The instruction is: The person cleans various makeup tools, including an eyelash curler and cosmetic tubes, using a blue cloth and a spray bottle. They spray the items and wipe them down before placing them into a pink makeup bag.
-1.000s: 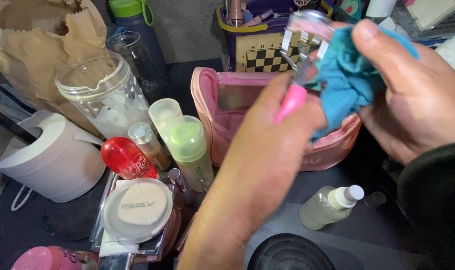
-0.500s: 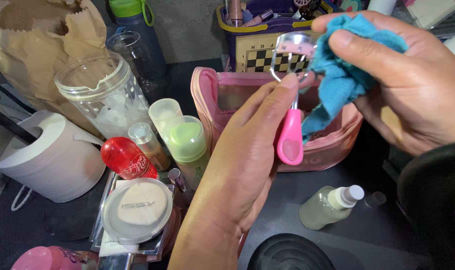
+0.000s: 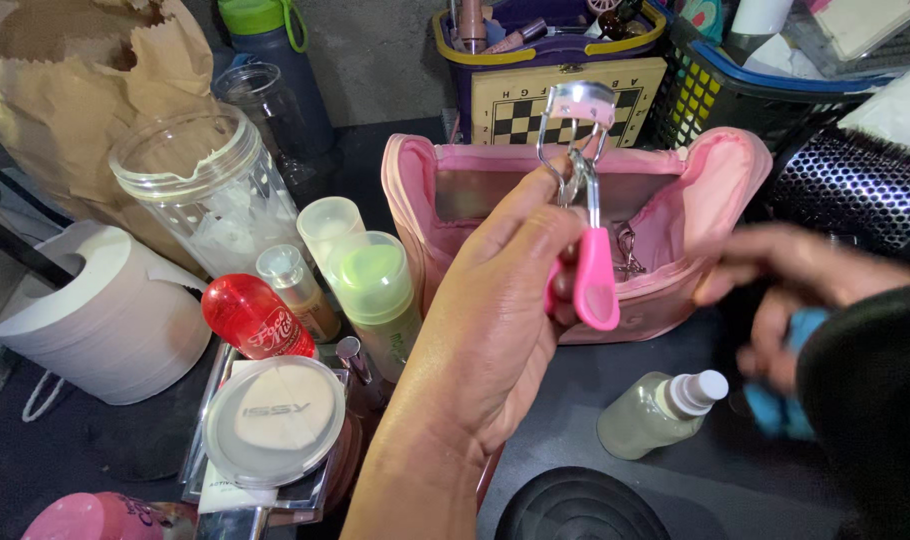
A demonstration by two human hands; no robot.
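Observation:
My left hand holds an eyelash curler upright by its pink handles, with the silver clamp end at the top. It hangs in front of an open pink pouch that stands on the dark table. My right hand, blurred, is low at the right with its fingers around a blue cloth. The cloth sits well below and to the right of the curler, no longer touching it.
Left of the pouch stand a green-capped bottle, a red bottle, a clear jar, a paper roll and a round compact. A small spray bottle lies in front. A chessboard box, a basket and a round brush sit behind.
My right hand has pulled the blue cloth off the curler's clamp and dropped down to the right. The left hand keeps the curler up, now uncovered.

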